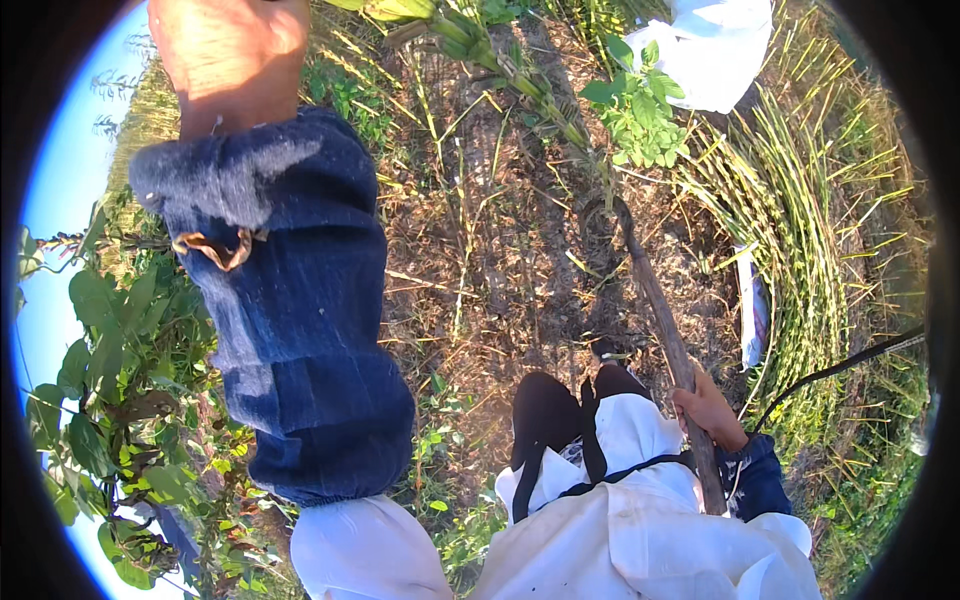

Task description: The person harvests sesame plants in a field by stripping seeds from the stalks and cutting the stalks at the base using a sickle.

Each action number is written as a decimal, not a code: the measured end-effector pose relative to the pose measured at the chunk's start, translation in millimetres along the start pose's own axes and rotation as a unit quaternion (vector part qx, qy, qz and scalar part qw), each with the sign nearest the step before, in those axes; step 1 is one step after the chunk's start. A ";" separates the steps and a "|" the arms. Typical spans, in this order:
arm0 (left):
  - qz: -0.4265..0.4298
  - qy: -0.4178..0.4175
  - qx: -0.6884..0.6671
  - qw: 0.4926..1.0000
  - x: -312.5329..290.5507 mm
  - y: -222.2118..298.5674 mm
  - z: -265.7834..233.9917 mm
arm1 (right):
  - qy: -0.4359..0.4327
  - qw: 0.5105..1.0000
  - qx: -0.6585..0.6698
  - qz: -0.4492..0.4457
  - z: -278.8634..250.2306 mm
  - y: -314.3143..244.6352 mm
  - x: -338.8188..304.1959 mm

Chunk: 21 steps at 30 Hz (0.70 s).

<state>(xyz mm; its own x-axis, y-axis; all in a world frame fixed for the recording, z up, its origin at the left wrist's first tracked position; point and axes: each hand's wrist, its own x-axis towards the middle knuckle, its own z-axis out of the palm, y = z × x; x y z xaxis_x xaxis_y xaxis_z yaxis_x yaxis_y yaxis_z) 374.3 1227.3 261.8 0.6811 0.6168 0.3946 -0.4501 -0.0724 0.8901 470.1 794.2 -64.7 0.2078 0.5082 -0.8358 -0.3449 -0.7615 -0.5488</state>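
Note:
My left hand (235, 60) reaches far forward at the upper left, its fingers cut off by the top edge, so what it grips is hidden. A dark blue sleeve covers that forearm, with a curled dry leaf (215, 248) on it. In my right hand (708, 408) is a long wooden handle (658, 300), its lower end by my waist. The handle's far end is dark and curved, near the lower end of a thick green stalk (530, 88) with pods. This stalk slants from the top edge down to the right. Contact between them is unclear.
Cut green stalks (800, 230) lie in a long curved heap at the right. A white bag (715, 55) and a leafy green plant (640, 105) are at the upper right. Vines (110, 350) climb at the left. Dry stubble (460, 230) covers the soil; a black cord (840, 365) runs rightward.

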 end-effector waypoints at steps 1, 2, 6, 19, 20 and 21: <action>0.080 -0.098 0.059 0.990 15.7 -11.2 -12.6 | 0.006 1.000 -0.010 0.000 -5.1 -0.9 10.0; 0.062 -0.032 0.023 0.997 21.8 -21.2 -29.7 | 0.019 1.000 0.007 -0.006 -6.5 -2.5 16.6; -0.006 0.059 0.027 0.998 1.4 -32.0 -109.2 | 0.025 0.999 0.043 -0.017 7.4 -45.7 47.9; -0.103 0.485 0.260 0.829 -187.7 -63.0 -282.0 | -0.157 0.985 0.039 0.065 120.7 -205.7 153.6; -0.100 0.499 0.314 0.802 -195.4 -63.5 -286.8 | -0.170 0.982 0.019 0.075 133.5 -223.2 160.8; -0.096 0.509 0.366 0.773 -204.2 -65.6 -291.4 | -0.182 0.980 0.001 0.082 147.2 -240.9 166.7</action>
<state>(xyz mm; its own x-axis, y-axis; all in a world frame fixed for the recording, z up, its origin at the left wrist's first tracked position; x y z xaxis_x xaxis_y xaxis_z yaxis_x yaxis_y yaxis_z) 96.5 1334.6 56.3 -0.2802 0.9417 0.1860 0.3036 -0.0969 0.9479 453.0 1121.6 -69.3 -0.1909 0.4884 -0.8515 -0.3479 -0.8448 -0.4065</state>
